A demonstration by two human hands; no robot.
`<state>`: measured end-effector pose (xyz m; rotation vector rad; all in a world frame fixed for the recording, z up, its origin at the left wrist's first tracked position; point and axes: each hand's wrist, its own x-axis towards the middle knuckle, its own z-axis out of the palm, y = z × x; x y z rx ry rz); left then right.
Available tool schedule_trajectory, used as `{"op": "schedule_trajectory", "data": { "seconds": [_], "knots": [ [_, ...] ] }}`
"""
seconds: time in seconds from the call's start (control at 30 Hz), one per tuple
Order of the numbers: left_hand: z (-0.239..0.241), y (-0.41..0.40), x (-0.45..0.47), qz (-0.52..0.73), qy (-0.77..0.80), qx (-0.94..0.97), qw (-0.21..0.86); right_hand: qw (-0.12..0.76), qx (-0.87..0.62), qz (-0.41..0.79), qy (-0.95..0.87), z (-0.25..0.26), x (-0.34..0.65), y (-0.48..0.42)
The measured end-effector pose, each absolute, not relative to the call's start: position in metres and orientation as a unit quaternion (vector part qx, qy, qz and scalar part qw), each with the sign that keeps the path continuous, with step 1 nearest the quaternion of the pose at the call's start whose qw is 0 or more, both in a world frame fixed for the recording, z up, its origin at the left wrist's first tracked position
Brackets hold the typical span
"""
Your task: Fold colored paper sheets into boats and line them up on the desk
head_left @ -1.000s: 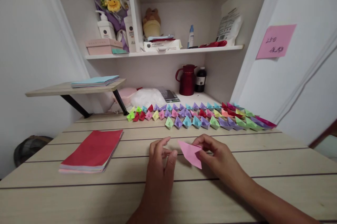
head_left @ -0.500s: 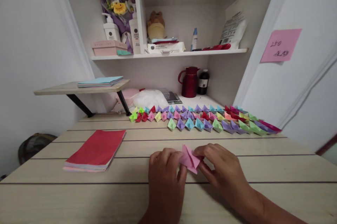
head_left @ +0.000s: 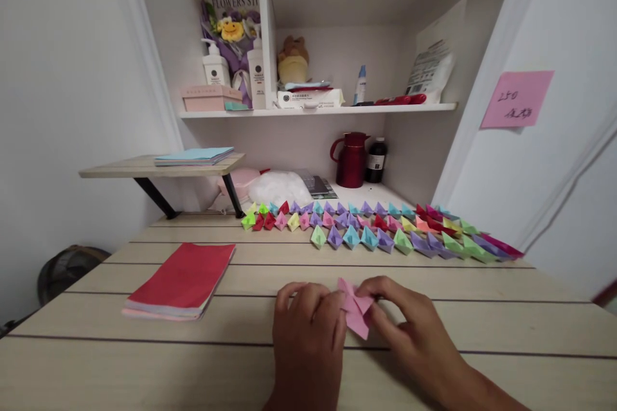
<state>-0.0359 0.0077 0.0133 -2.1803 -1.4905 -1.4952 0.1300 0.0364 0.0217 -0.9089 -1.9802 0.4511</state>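
A small folded piece of pink paper [head_left: 355, 316] is held low over the table's near middle, its points spread like a pinwheel. My left hand [head_left: 308, 327] grips its left side, fingers curled in and closed. From the right, my right hand [head_left: 409, 327] pinches the opposite side between thumb and forefinger. Beyond both hands, several rows of folded paper boats [head_left: 351, 238] in many colours stretch across the table. A stack of paper with a red top sheet [head_left: 186, 279] lies to the left of my left hand.
A small raised shelf [head_left: 120, 170] at the left bears a stack of light-blue paper [head_left: 195, 157]. Behind the boats stand a dark red jug [head_left: 351, 161] and a dark bottle [head_left: 375, 160]. A pink note [head_left: 518, 100] sticks to the right wall.
The pink paper's flaps are spread wider, and its lower point reaches further down. Both hands keep hold of it. The whole view has shifted slightly.
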Motion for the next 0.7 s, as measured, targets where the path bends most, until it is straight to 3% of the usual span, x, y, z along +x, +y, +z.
{"op": "schedule_trajectory", "data": {
  "seconds": [0.1, 0.2, 0.33, 0.7],
  "knots": [
    [0.011, 0.013, -0.035, -0.478, -0.522, -0.706, -0.008, 0.401, -0.404, 0.355, -0.742, 0.019, 0.124, 0.04],
    [0.008, 0.02, -0.039, -0.466, -0.544, -0.685, -0.136, 0.385, -0.39, 0.494, -0.675, 0.012, 0.122, 0.047],
    [0.01, 0.026, -0.047, -0.447, -0.501, -0.694, -0.259, 0.39, -0.387, 0.577, -0.604, 0.01, 0.124, 0.053],
    [0.013, 0.031, -0.051, -0.407, -0.485, -0.736, -0.241, 0.398, -0.399, 0.646, -0.515, 0.021, 0.124, 0.045]
  ]
}}
